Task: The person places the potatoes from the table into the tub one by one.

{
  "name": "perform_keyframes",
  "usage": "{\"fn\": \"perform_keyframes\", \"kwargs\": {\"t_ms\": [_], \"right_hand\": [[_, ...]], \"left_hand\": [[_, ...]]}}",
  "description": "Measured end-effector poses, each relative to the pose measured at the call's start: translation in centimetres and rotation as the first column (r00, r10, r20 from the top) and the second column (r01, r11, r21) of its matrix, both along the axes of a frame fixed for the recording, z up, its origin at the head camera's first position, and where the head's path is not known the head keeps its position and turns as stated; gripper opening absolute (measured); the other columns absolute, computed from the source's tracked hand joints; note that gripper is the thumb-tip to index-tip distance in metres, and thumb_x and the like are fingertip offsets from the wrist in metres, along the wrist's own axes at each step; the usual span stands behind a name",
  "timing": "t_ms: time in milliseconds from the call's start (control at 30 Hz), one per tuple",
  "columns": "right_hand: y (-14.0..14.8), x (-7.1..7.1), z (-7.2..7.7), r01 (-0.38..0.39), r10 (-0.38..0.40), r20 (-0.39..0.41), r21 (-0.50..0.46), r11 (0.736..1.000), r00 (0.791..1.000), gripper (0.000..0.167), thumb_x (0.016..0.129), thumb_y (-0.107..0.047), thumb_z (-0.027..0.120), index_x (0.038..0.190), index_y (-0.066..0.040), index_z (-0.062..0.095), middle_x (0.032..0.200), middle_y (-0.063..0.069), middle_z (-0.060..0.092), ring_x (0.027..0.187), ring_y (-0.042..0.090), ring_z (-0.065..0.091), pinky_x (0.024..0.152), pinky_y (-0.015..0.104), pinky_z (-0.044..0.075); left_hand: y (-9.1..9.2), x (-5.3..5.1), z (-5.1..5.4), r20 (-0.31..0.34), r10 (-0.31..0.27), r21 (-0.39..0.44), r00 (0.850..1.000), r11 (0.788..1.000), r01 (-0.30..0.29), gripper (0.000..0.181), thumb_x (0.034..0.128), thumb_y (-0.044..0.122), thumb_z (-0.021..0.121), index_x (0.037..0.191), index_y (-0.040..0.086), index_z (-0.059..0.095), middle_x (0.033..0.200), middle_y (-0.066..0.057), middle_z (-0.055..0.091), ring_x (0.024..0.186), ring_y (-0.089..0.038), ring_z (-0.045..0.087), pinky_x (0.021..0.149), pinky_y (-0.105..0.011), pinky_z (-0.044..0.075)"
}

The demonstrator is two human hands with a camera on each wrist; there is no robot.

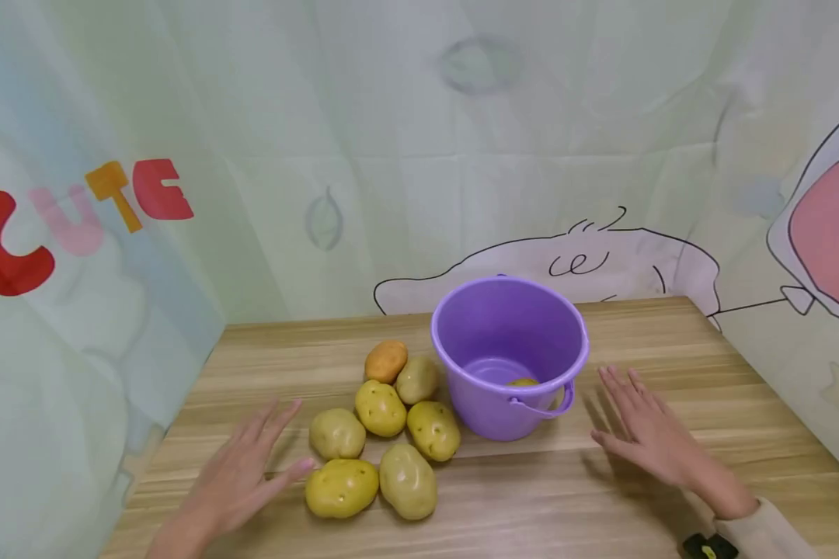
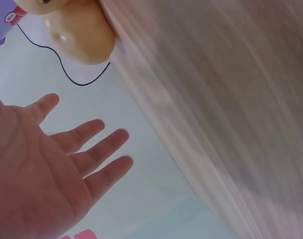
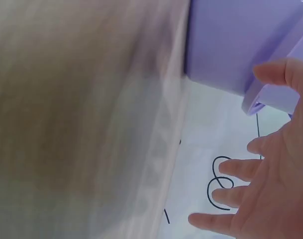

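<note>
Several potatoes lie grouped on the wooden table, among them a yellow potato [image 1: 342,488] at the front and an orange-brown potato [image 1: 386,362] at the back. Beside them stands a purple bucket [image 1: 506,415], upright, its handle [image 1: 555,407] hanging down at the front right. Inside the bucket a bit of one yellow potato [image 1: 523,382] shows; the wall hides the rest. My left hand [image 1: 241,470], fingers spread, is just left of the potatoes and holds nothing. To the right of the bucket, apart from it, my right hand [image 1: 646,439] has its fingers extended and holds nothing.
The wood-grain table [image 1: 517,505] ends at a printed cloth backdrop [image 1: 391,155] behind and at both sides. A dark band [image 1: 709,546] sits at the right wrist by a light sleeve [image 1: 765,532].
</note>
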State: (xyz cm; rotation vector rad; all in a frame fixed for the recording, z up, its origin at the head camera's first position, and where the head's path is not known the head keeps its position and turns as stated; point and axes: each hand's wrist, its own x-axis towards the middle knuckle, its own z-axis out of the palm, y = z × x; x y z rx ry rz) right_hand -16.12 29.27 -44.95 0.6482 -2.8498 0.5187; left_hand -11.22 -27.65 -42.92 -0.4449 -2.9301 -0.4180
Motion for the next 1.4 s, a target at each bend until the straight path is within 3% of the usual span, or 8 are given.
{"fn": "perform_keyframes", "kwargs": {"t_ms": [167, 333, 500, 600, 700, 933, 1200, 1400], "right_hand": [[0.3, -0.4, 0.9, -0.063, 0.061, -0.014, -0.164, 0.984, 0.998, 0.078, 0.096, -0.022, 0.062, 0.159, -0.008, 0.018, 0.154, 0.031, 0.028, 0.136, 0.059, 0.025, 0.102, 0.074, 0.024], [0.0, -0.8, 1.7, -0.054, 0.068, 0.034, -0.311, 0.949, 0.997, 0.056, 0.106, -0.017, 0.047, 0.156, -0.003, 0.026, 0.153, 0.031, 0.029, 0.136, 0.056, 0.029, 0.108, 0.067, 0.022], [-0.4, -1.2, 2.5, -0.036, 0.064, 0.063, -0.372, 0.928, 0.996, 0.05, 0.109, -0.019, 0.04, 0.153, 0.002, 0.031, 0.153, 0.027, 0.035, 0.137, 0.05, 0.032, 0.115, 0.039, 0.025], [-0.6, -1.4, 3.0, -0.021, 0.047, 0.059, -0.391, 0.92, 0.997, 0.048, 0.109, -0.02, 0.038, 0.151, 0.002, 0.034, 0.151, 0.025, 0.04, 0.136, 0.046, 0.036, 0.108, 0.019, 0.026], [-1.0, -1.5, 3.5, -0.014, 0.035, 0.044, -0.417, 0.909, 0.998, 0.046, 0.109, -0.018, 0.038, 0.149, 0.004, 0.038, 0.147, 0.024, 0.044, 0.131, 0.045, 0.043, 0.099, 0.009, 0.029], [-1.7, -2.2, 4.6, -0.041, 0.054, 0.008, -0.538, 0.842, 0.999, 0.04, 0.109, -0.012, 0.037, 0.142, 0.01, 0.043, 0.139, 0.029, 0.05, 0.12, 0.033, 0.055, 0.088, 0.015, 0.048], [-2.3, -2.8, 5.6, -0.06, 0.096, 0.02, -0.649, 0.758, 0.995, 0.042, 0.109, -0.014, 0.035, 0.139, 0.014, 0.043, 0.136, 0.034, 0.05, 0.117, 0.0, 0.055, 0.086, 0.022, 0.052], [-3.0, -3.3, 6.2, -0.082, 0.132, 0.018, -0.699, 0.71, 0.991, 0.042, 0.109, -0.013, 0.035, 0.139, 0.015, 0.043, 0.137, 0.033, 0.049, 0.115, -0.004, 0.054, 0.086, 0.027, 0.053]], "left_hand": [[0.4, 0.3, 0.6, 0.052, 0.0, 0.057, 0.999, 0.998, -0.003, 0.078, 0.0945, 0.054, 0.06, 0.158, 0.023, 0.027, 0.151, -0.024, 0.037, 0.13, -0.051, 0.042, 0.087, -0.074, 0.04], [0.7, 0.8, 1.0, 0.063, -0.025, 0.125, 0.998, 0.992, 0.017, 0.072, 0.0937, 0.051, 0.063, 0.15, 0.012, 0.039, 0.146, -0.019, 0.045, 0.128, -0.045, 0.047, 0.092, -0.068, 0.041], [0.9, 1.1, 1.0, 0.083, -0.033, 0.161, 0.996, 0.987, 0.02, 0.068, 0.0932, 0.05, 0.064, 0.144, 0.01, 0.045, 0.141, -0.016, 0.05, 0.125, -0.041, 0.051, 0.093, -0.065, 0.044], [1.1, 1.1, 1.0, 0.102, -0.036, 0.177, 0.994, 0.984, 0.018, 0.066, 0.0921, 0.051, 0.066, 0.141, 0.011, 0.048, 0.136, -0.013, 0.052, 0.121, -0.038, 0.054, 0.092, -0.062, 0.046], [1.3, 1.2, 1.2, 0.13, -0.048, 0.199, 0.99, 0.98, 0.022, 0.064, 0.0911, 0.053, 0.066, 0.139, 0.013, 0.05, 0.133, -0.011, 0.053, 0.117, -0.034, 0.056, 0.089, -0.059, 0.049], [1.9, 1.5, 1.3, 0.121, -0.077, 0.223, 0.99, 0.974, 0.048, 0.061, 0.0881, 0.052, 0.07, 0.133, 0.015, 0.053, 0.12, -0.004, 0.055, 0.101, -0.021, 0.059, 0.079, -0.043, 0.053], [2.5, 1.7, 1.5, 0.183, -0.109, 0.224, 0.977, 0.972, 0.066, 0.059, 0.0851, 0.057, 0.071, 0.127, 0.018, 0.056, 0.107, 0.003, 0.054, 0.096, -0.017, 0.057, 0.075, -0.035, 0.052], [3.1, 1.8, 1.7, 0.2, -0.138, 0.204, 0.97, 0.974, 0.097, 0.059, 0.084, 0.061, 0.07, 0.124, 0.02, 0.058, 0.106, 0.005, 0.055, 0.095, -0.015, 0.056, 0.073, -0.032, 0.051]]}}
